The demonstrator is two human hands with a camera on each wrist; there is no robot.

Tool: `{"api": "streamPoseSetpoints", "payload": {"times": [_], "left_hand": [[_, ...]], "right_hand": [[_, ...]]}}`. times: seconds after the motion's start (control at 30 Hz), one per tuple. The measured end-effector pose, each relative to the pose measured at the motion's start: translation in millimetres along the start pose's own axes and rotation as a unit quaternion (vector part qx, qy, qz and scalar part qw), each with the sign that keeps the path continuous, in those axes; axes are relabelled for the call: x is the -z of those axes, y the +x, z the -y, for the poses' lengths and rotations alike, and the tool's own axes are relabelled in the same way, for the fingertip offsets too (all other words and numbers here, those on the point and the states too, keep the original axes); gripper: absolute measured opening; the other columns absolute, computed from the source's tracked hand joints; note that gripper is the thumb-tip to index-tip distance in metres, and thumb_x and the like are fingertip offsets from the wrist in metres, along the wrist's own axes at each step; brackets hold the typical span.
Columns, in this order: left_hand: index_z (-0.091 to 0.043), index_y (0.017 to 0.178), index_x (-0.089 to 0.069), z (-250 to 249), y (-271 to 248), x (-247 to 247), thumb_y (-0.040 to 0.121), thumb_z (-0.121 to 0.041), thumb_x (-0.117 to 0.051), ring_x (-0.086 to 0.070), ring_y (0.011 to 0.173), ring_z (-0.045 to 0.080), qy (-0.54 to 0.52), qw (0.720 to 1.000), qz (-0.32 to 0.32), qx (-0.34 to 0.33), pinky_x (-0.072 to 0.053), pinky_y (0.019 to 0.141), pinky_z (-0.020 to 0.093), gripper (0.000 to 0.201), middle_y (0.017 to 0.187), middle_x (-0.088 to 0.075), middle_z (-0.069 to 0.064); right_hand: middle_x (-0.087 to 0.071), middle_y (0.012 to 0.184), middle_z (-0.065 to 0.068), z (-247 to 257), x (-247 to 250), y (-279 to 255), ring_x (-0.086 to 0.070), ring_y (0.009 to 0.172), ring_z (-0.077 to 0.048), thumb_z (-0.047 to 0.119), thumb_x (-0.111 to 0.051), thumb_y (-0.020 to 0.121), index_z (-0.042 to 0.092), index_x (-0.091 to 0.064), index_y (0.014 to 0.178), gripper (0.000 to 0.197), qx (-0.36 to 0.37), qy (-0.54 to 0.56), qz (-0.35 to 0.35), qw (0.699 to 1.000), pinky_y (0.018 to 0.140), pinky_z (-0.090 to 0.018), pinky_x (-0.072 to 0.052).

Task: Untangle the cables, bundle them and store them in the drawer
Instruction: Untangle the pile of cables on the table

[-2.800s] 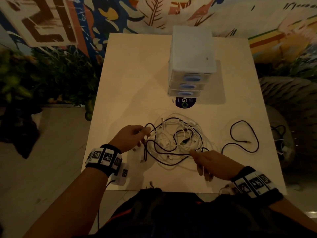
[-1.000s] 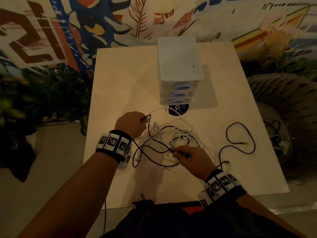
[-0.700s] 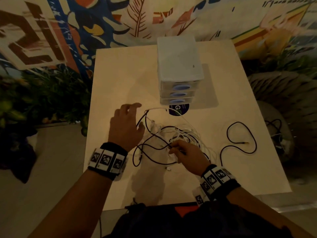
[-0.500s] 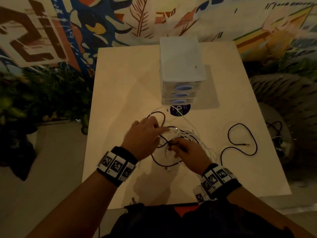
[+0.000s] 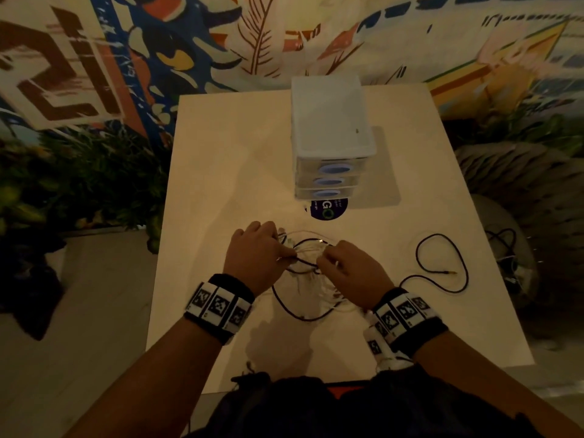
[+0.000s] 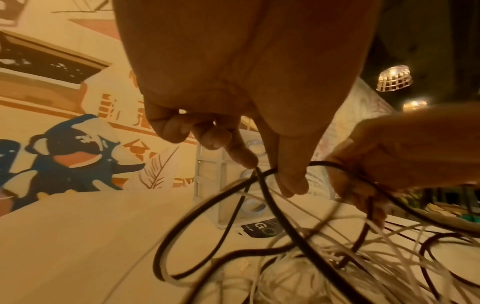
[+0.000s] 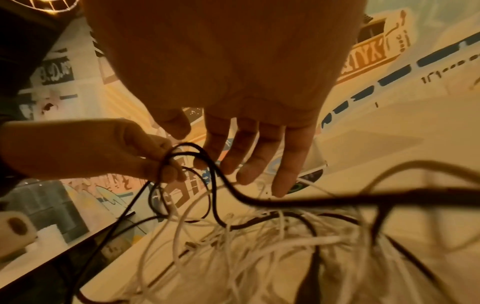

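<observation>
Hands, two: left hand (image 5: pixel 252 259) and right hand (image 5: pixel 350 267) each pinch black cable (image 5: pixel 301 263); three drawers (image 5: pixel 331 180).

Left hand (image 5: pixel 252 260): forearm extended forward, knuckles up, thumb and forefinger pinched together, banded wrist. Right hand (image 5: pixel 350 268): close beside it, knuckles up, fingers (image 7: pixel 259 156) loosely extended downward, banded wrist.

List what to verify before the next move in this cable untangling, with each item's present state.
1. Left hand pinches the black cable: ok.
2. Right hand grips that cable: cannot tell.
3. That cable free of the white cables: not ok, interwoven.
4. Drawer unit open for storing: not ok, all three drawers shut.
5. Second black cable apart from the tangle, on the table: ok.
</observation>
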State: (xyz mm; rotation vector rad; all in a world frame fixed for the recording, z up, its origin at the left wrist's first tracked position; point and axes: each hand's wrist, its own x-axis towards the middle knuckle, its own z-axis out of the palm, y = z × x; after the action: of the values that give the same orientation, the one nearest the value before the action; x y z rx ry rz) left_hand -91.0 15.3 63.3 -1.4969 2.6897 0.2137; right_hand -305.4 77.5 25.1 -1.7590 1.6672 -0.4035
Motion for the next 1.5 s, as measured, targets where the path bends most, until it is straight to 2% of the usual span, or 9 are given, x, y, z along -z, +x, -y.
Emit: {"api": "streamPoseSetpoints", "payload": {"times": [0.23, 0.47, 0.67, 0.8, 1.03, 1.13, 1.23, 1.4, 1.5], "left_hand": [[-0.038, 0.098, -0.08, 30.3, -1.4, -0.8, 0.088, -0.051, -0.07, -0.053, 0.082, 0.031, -0.059, 0.99, -0.071, 0.102, -0.048, 0.063, 0.039, 0.019, 0.09, -0.059, 0.0], [-0.038, 0.105, -0.078, 25.0, -3.0, -0.8, 0.096, -0.056, -0.053, -0.061, 0.065, 0.024, -0.085, 0.988, -0.085, 0.1, -0.046, 0.054, 0.031, 0.032, 0.077, -0.066, -0.001], [-0.034, 0.105, -0.079, 35.3, -6.8, 2.8, 0.096, -0.048, -0.062, -0.06, 0.069, 0.023, -0.121, 0.976, -0.132, 0.123, -0.041, 0.055, 0.028, 0.024, 0.077, -0.065, -0.003], [-0.035, 0.111, -0.077, 45.7, -10.8, 4.3, 0.098, -0.049, -0.058, -0.051, 0.063, 0.018, -0.152, 0.961, -0.145, 0.178, -0.033, 0.05, 0.026, 0.026, 0.074, -0.059, -0.003], [-0.031, 0.103, -0.078, 41.4, -13.5, 8.9, 0.096, -0.047, -0.063, -0.058, 0.066, 0.015, -0.215, 0.957, -0.129, 0.147, -0.046, 0.061, 0.03, 0.024, 0.086, -0.07, -0.006], [-0.03, 0.103, -0.079, 41.0, -16.6, 8.9, 0.091, -0.043, -0.072, -0.062, 0.067, 0.012, -0.258, 0.947, -0.133, 0.136, -0.055, 0.069, 0.034, 0.019, 0.089, -0.073, -0.01], [-0.032, 0.101, -0.078, 45.0, -17.6, 8.9, 0.085, -0.04, -0.078, -0.063, 0.069, 0.009, -0.3, 0.929, -0.139, 0.165, -0.056, 0.072, 0.032, 0.018, 0.089, -0.073, -0.014], [-0.036, 0.11, -0.073, 53.3, -17.3, 5.3, 0.084, -0.033, -0.081, -0.064, 0.072, 0.009, -0.329, 0.921, -0.112, 0.177, -0.056, 0.075, 0.034, 0.028, 0.093, -0.073, -0.017], [-0.042, 0.115, -0.068, 55.8, -18.7, 1.0, 0.086, -0.031, -0.079, -0.063, 0.07, 0.007, -0.317, 0.927, -0.095, 0.175, -0.056, 0.072, 0.034, 0.033, 0.091, -0.071, -0.017]], "right_hand": [[-0.049, 0.082, 0.009, -51.7, 2.7, -16.2, -0.049, 0.081, -0.01, 0.051, -0.066, 0.089, 0.031, -0.057, 0.073, 0.028, -0.012, -0.05, -0.001, 0.999, 0.074, -0.026, -0.036], [-0.067, 0.099, 0.009, -12.8, 6.9, 1.5, -0.056, 0.093, -0.006, 0.051, -0.042, 0.098, 0.025, -0.075, 0.102, 0.042, 0.096, 0.026, -0.001, 0.995, 0.085, -0.026, -0.041], [-0.069, 0.085, 0.012, 8.6, 19.9, 10.5, -0.06, 0.077, -0.002, 0.039, -0.058, 0.099, 0.021, -0.062, 0.098, 0.019, 0.043, 0.017, 0.142, 0.989, 0.068, -0.011, -0.041], [-0.072, 0.091, 0.006, -16.4, 22.6, 5.6, -0.063, 0.083, -0.01, 0.044, -0.05, 0.102, 0.027, -0.067, 0.096, 0.025, 0.009, -0.084, 0.232, 0.969, 0.075, -0.029, -0.048], [-0.074, 0.079, -0.004, -19.5, 26.1, -5.5, -0.072, 0.071, -0.021, 0.024, -0.041, 0.108, 0.018, -0.067, 0.1, 0.028, -0.05, 0.219, 0.005, 0.974, 0.075, -0.038, -0.06], [-0.074, 0.096, 0.002, -25.1, 26.4, -6.1, -0.07, 0.096, -0.016, 0.019, -0.041, 0.108, 0.024, -0.066, 0.106, 0.026, -0.021, 0.254, -0.058, 0.965, 0.09, -0.031, -0.052], [-0.07, 0.107, 0.002, -26.4, 27.0, -8.9, -0.066, 0.106, -0.021, 0.026, -0.039, 0.105, 0.023, -0.065, 0.113, 0.028, 0.0, 0.295, -0.099, 0.95, 0.096, -0.034, -0.05], [-0.068, 0.078, -0.015, -14.3, 32.6, -15.9, -0.07, 0.072, -0.029, 0.025, -0.036, 0.107, 0.015, -0.064, 0.106, 0.03, 0.012, 0.327, -0.099, 0.94, 0.08, -0.044, -0.058], [-0.072, 0.094, 0.0, -17.7, 33.5, -15.7, -0.07, 0.095, -0.015, 0.032, -0.039, 0.107, 0.019, -0.066, 0.11, 0.03, 0.021, 0.284, -0.118, 0.951, 0.092, -0.032, -0.053]]}}
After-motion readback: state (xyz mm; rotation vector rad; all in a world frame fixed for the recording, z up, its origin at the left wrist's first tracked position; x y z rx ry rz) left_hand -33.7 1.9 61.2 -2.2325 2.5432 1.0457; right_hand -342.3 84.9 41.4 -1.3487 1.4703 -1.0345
